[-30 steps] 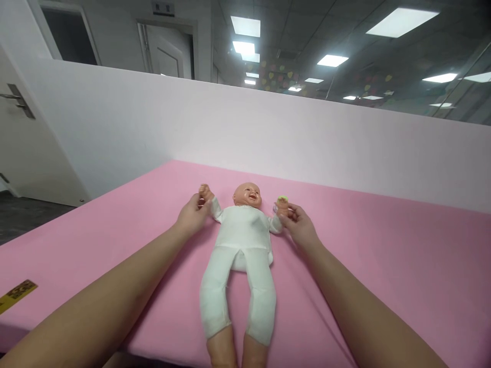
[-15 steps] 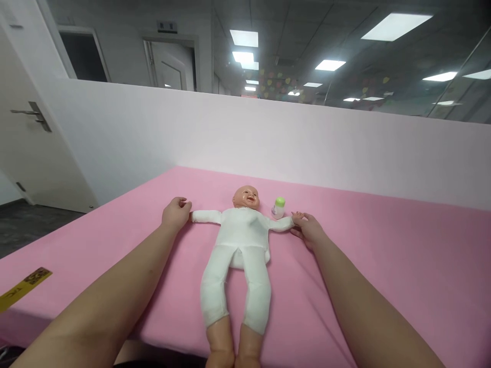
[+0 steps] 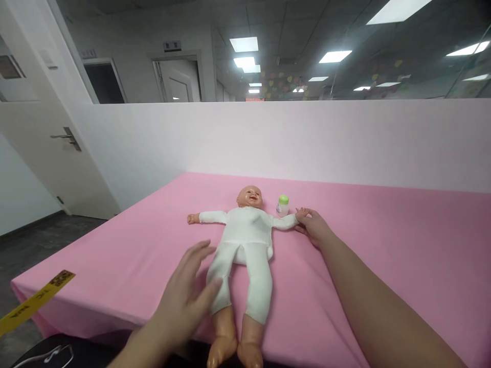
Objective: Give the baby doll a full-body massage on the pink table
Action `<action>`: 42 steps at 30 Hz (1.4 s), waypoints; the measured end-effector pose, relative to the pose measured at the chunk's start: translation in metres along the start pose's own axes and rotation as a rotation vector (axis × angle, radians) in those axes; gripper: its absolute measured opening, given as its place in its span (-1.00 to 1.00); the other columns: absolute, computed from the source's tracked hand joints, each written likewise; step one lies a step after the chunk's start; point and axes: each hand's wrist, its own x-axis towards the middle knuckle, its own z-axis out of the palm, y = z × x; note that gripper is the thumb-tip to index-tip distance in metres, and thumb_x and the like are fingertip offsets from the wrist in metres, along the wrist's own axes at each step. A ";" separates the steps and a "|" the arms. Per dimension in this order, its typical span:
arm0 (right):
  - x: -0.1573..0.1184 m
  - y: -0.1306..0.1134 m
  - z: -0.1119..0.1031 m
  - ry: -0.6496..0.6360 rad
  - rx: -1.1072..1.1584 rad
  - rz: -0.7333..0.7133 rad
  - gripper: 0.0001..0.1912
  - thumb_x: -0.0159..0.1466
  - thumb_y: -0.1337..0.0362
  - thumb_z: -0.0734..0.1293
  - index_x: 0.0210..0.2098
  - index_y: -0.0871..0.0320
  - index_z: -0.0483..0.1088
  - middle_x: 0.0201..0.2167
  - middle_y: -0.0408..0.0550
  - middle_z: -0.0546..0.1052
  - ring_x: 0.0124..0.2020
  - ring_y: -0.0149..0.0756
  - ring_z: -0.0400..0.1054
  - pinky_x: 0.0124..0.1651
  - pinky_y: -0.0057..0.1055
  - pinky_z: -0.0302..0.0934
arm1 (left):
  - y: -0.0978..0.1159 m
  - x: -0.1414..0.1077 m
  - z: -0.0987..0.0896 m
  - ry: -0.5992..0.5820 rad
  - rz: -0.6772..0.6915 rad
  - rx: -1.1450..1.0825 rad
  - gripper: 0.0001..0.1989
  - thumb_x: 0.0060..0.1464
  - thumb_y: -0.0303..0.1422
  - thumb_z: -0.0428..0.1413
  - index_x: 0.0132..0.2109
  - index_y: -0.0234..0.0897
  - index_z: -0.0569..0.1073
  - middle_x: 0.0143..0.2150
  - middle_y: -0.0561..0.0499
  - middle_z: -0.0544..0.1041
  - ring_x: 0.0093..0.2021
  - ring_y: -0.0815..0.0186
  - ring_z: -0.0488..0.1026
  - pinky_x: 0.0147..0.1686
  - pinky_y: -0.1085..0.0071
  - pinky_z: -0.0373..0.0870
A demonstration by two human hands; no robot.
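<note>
A baby doll (image 3: 247, 227) lies face up on a pink cloth-covered table (image 3: 126, 255), arms stretched to both sides and bare feet toward me. Its torso and legs are white fabric. My right hand (image 3: 315, 228) has its fingers closed round the doll's hand on the right. My left hand (image 3: 187, 291), fingers spread and holding nothing, hovers over or beside the doll's leg on the left; whether it touches is unclear. Beside the doll's head stands a small clear bottle (image 3: 283, 205) with a green cap.
Behind the table runs a white low wall (image 3: 307, 143) with glass above it. A door (image 3: 57, 148) is at the left. A yellow strip (image 3: 36, 301) with a printed code shows at the lower left, and a black item with a white cord lies below it.
My left hand has left the doll's hand on the left and come down toward its leg, fingers opened. My right hand stays at the doll's other hand. The view has shifted slightly.
</note>
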 end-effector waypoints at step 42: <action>-0.088 -0.019 0.107 -0.401 -0.943 -0.980 -0.70 0.39 0.37 0.34 0.04 -0.01 0.59 0.05 -0.10 0.64 0.06 -0.10 0.48 0.22 -0.14 0.28 | 0.019 0.053 0.021 -0.159 -0.234 -0.786 -0.17 0.05 -0.15 0.29 0.44 -0.26 0.35 0.51 -0.14 0.03 0.52 0.09 0.14 0.47 0.26 0.32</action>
